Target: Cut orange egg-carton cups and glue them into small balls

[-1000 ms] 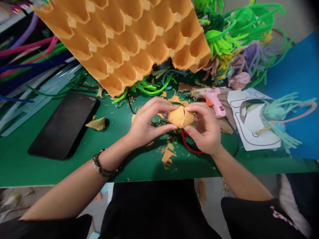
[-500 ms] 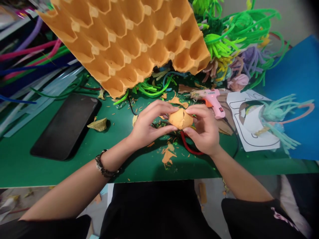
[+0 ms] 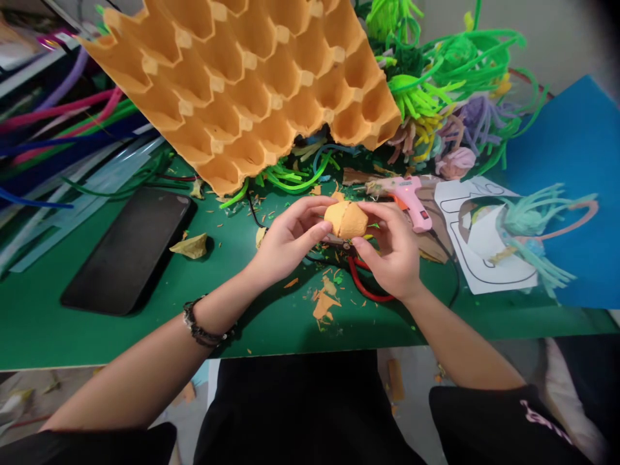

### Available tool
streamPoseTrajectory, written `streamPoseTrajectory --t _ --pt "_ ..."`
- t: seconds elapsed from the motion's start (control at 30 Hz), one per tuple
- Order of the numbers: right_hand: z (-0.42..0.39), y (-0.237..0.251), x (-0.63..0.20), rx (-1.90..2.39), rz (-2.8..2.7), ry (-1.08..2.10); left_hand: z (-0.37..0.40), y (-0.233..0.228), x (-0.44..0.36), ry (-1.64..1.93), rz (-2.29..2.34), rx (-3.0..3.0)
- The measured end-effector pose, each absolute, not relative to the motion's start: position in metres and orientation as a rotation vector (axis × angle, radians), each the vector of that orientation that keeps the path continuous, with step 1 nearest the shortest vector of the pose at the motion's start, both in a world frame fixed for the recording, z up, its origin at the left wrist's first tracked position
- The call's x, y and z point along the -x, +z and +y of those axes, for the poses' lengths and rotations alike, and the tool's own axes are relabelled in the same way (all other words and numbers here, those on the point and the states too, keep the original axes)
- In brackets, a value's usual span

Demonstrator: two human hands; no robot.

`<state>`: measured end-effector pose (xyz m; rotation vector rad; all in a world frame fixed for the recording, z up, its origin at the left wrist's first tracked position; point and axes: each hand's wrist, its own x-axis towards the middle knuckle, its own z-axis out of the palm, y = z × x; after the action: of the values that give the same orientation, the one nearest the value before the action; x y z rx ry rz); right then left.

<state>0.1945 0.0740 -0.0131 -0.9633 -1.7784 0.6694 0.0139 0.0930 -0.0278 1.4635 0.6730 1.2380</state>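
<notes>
Between my two hands is a small rounded piece of orange egg carton [image 3: 352,221], with a seam or slit running down it. My left hand [image 3: 295,236] pinches its left side between thumb and fingers. On the other side, my right hand [image 3: 393,248] grips it the same way. Below the piece, red-handled scissors [image 3: 358,281] lie partly hidden by my right hand. A pink glue gun [image 3: 411,201] rests just beyond my right fingers. Orange carton scraps [image 3: 325,303] are scattered on the green table [image 3: 271,323] under my hands.
A large orange egg tray [image 3: 232,84] leans across the back. At left lie a black phone [image 3: 128,252], a loose carton cup [image 3: 191,246] and pipe cleaners [image 3: 58,106]. Green pipe-cleaner bundles [image 3: 455,58], a paper drawing [image 3: 504,274] and a blue sheet [image 3: 571,161] occupy the right.
The carton piece has been turned and tilted in my fingers, so its seam now sits further left. Both hands still hold it, and the scissors beneath show more.
</notes>
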Motion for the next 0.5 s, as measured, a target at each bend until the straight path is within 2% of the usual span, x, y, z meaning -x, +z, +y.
streamPoseTrajectory --t 0.23,0.5 --pt "0.0765 -0.019 -0.1966 1.056 -1.796 0.497 0.0902 -0.0274 -0.0133 1.105 0.694 -1.387" --pt "0.078 -0.0168 -0.1958 1.07 -1.732 0.605 0.0835 -0.0284 -0.0166 1.242 0.81 -1.757"
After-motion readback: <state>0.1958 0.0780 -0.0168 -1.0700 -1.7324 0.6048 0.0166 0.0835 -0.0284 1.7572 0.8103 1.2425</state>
